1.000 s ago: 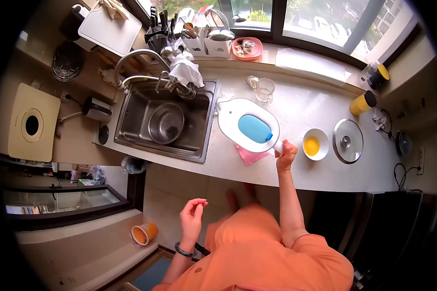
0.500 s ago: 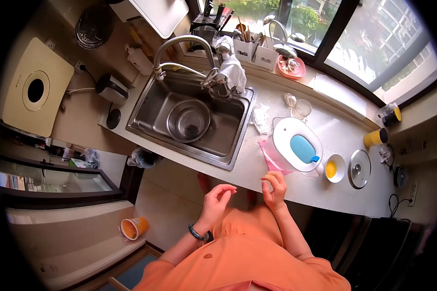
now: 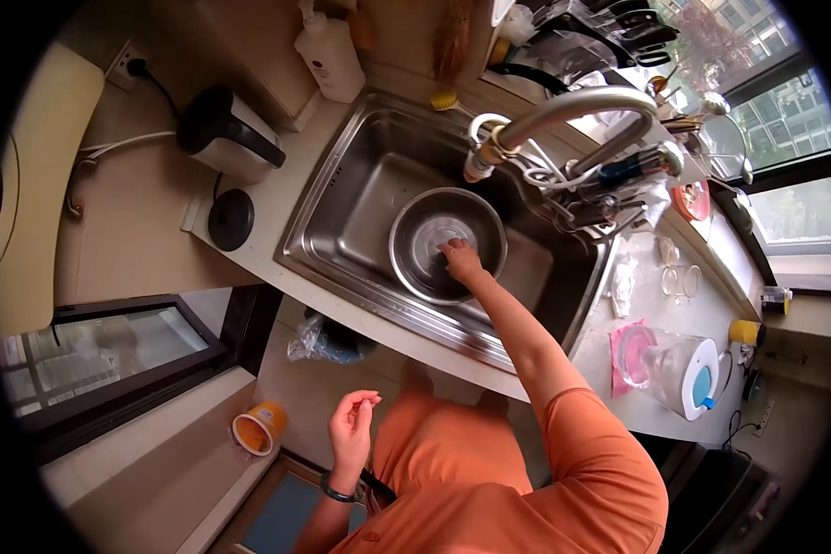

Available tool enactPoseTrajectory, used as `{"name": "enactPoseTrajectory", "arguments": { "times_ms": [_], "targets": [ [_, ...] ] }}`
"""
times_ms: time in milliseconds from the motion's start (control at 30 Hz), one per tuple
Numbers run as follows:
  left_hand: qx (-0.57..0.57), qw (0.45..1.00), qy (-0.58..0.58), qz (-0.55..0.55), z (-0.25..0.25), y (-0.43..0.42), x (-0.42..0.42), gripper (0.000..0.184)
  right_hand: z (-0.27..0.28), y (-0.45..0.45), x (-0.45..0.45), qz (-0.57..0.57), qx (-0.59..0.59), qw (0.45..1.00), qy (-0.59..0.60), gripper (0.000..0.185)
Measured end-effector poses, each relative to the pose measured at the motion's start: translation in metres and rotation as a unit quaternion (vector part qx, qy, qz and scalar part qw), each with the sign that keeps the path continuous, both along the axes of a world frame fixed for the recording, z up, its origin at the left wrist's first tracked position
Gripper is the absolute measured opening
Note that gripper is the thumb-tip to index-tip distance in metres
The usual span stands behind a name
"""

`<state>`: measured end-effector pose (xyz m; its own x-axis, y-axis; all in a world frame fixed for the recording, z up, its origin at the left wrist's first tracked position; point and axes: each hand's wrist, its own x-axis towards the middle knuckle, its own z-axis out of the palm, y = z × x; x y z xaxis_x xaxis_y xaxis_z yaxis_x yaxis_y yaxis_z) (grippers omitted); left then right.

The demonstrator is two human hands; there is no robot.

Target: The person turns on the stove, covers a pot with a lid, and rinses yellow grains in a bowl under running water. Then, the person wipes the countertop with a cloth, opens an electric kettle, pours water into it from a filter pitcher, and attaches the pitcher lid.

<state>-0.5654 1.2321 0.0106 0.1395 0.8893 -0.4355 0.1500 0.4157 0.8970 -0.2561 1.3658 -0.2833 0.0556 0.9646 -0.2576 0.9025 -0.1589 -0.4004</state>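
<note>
My right hand reaches into a round metal bowl that stands in the steel sink. Its fingers point down toward the bowl's bottom, somewhat apart, and I see nothing held in them. Whether the fingertips touch the bottom I cannot tell. My left hand hangs in front of my body, below the counter edge, with fingers curled in toward the thumb and nothing visible in them. Above the sink, to the right of the bowl, arches the faucet, with a white hose beside it.
A soap bottle and a yellow brush are behind the sink. An electric kettle is at its left. On the right are a glass cup, a pink cloth and a water pitcher. Knives stand near the window.
My view has swung left toward the sink. My right hand has gone from beside the counter edge into the bowl. My left hand stays near my body, now with fingers pointing up.
</note>
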Motion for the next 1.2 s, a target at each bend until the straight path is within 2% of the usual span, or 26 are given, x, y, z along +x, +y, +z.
{"name": "enactPoseTrajectory", "arguments": {
  "times_ms": [33,100,133,167,267,300,367,400,433,467,500,533,567,633,667,700,767,800,833,900,933,967,1033,1067,1200],
  "targets": [
    [-0.005,1.000,0.008,0.000,-0.003,0.011,-0.010,0.015,-0.012,0.006,-0.006,-0.002,-0.007,1.000,0.005,0.047],
    [-0.021,1.000,0.008,-0.009,-0.010,0.033,-0.018,0.015,-0.030,0.012,-0.009,0.079,-0.044,0.995,-0.039,0.032],
    [-0.030,0.999,0.003,-0.016,-0.011,0.045,-0.019,0.015,-0.038,0.011,-0.010,0.031,0.003,0.999,-0.028,0.020],
    [-0.043,0.999,-0.001,-0.031,-0.010,0.062,-0.018,0.015,-0.039,-0.002,-0.006,0.016,-0.010,0.999,-0.032,0.020],
    [-0.019,0.995,-0.047,-0.087,-0.028,0.101,0.011,0.015,0.004,-0.023,0.001,-0.193,0.070,0.967,0.153,0.019],
    [0.001,0.993,-0.066,-0.103,-0.043,0.110,0.022,0.015,0.017,-0.031,0.001,-0.201,0.070,0.966,0.148,0.019],
    [0.002,0.988,-0.088,-0.129,-0.073,0.128,0.053,0.016,0.044,-0.041,-0.004,-0.413,0.066,0.876,0.242,0.020],
    [0.007,0.988,-0.061,-0.143,-0.092,0.136,0.070,0.020,0.039,-0.049,-0.004,-0.448,0.081,0.842,0.288,0.021],
    [0.013,0.987,-0.033,-0.156,-0.111,0.141,0.086,0.027,0.047,-0.056,-0.005,-0.454,0.083,0.840,0.286,0.021],
    [0.040,0.984,0.034,-0.173,-0.133,0.141,0.101,0.036,0.061,-0.060,-0.007,-0.504,0.073,0.742,0.436,0.020],
    [0.070,0.974,0.101,-0.190,-0.153,0.141,0.115,0.045,0.076,-0.063,-0.010,-0.534,0.065,0.619,0.572,0.018],
    [0.051,0.965,0.153,-0.206,-0.167,0.142,0.128,0.057,0.093,-0.068,-0.014,-0.532,0.069,0.585,0.608,0.016],
    [-0.034,0.985,0.062,-0.160,-0.170,0.143,0.144,0.048,0.099,-0.073,-0.017,-0.529,0.080,0.536,0.654,0.016],
    [-0.194,0.965,-0.074,-0.163,-0.164,0.157,0.159,0.035,0.116,-0.080,-0.025,-0.559,0.086,0.490,0.663,0.016],
    [-0.178,0.971,-0.071,-0.146,-0.170,0.157,0.165,0.023,0.133,-0.080,-0.027,-0.581,0.080,0.460,0.666,0.014],
    [-0.124,0.981,-0.072,-0.129,-0.183,0.155,0.169,0.021,0.130,-0.089,-0.026,-0.556,0.085,0.443,0.698,0.016],
    [-0.035,0.983,0.002,-0.183,-0.174,0.153,0.182,0.018,0.123,-0.101,-0.025,-0.586,0.079,0.519,0.617,0.031],
    [0.030,0.974,0.020,-0.222,-0.169,0.151,0.190,0.017,0.116,-0.108,-0.021,-0.561,0.108,0.665,0.481,0.049],
    [0.074,0.955,0.068,-0.280,-0.154,0.149,0.199,0.018,0.146,-0.112,-0.010,-0.524,0.099,0.746,0.399,0.062],
    [0.131,0.920,0.108,-0.353,-0.142,0.144,0.217,0.018,0.147,-0.120,0.013,-0.380,0.209,0.858,0.274,0.069],
    [0.159,0.903,0.100,-0.386,-0.151,0.142,0.225,0.018,0.154,-0.122,0.026,-0.329,0.198,0.873,0.300,0.070],
    [0.181,0.883,0.108,-0.419,-0.139,0.140,0.237,0.018,0.158,-0.122,0.036,-0.313,0.225,0.875,0.292,0.056],
    [0.237,0.847,0.116,-0.462,-0.127,0.132,0.259,0.018,0.163,-0.127,0.055,-0.291,0.229,0.887,0.276,0.041],
    [0.234,0.847,0.105,-0.466,-0.125,0.129,0.270,0.018,0.162,-0.128,0.065,-0.293,0.261,0.887,0.245,0.028],
    [0.258,0.849,0.103,-0.449,-0.116,0.113,0.310,0.020,0.170,-0.148,0.105,-0.342,0.234,0.860,0.300,0.018]
  ]
}}
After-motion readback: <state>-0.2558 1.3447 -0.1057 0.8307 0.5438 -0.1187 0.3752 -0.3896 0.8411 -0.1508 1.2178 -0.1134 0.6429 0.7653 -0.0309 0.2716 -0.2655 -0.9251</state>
